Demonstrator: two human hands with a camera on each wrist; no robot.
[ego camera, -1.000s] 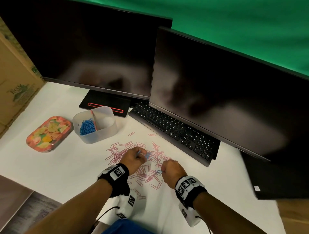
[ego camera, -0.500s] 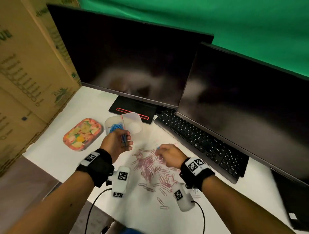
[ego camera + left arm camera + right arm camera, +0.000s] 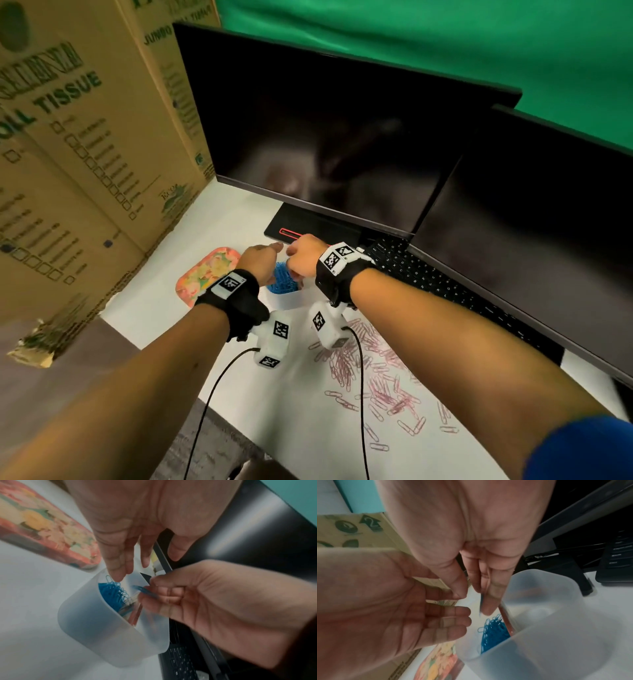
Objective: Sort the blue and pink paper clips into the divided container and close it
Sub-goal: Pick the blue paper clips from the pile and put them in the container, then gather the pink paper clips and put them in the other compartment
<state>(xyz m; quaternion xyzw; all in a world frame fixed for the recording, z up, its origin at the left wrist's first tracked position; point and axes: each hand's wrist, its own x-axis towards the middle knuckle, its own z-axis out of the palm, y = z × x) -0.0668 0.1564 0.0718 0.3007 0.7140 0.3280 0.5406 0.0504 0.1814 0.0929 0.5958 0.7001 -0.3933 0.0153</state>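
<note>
The translucent divided container point(image 3: 102, 628) stands open on the white table, with a heap of blue paper clips point(image 3: 113, 593) in its left compartment. My left hand point(image 3: 144, 561) hovers over that compartment with fingers extended and nothing in them. My right hand point(image 3: 474, 599) is beside it, just above the rim, and pinches a blue paper clip point(image 3: 145, 591) between thumb and fingers. In the head view both hands point(image 3: 263, 257) point(image 3: 301, 260) cover most of the container point(image 3: 291, 298). Pink paper clips point(image 3: 370, 377) lie scattered on the table under my right forearm. The flowered lid point(image 3: 209, 274) rests left of the container.
Two dark monitors point(image 3: 325, 137) and a black keyboard point(image 3: 428, 274) stand right behind the container. Cardboard boxes point(image 3: 85, 154) wall off the left side. The table edge point(image 3: 154, 346) runs near my left forearm. Cables hang from both wrist cameras.
Both hands have left the pink pile and moved up-left to above the container. The left hand held blue clips half a second ago; its fingers are now empty.
</note>
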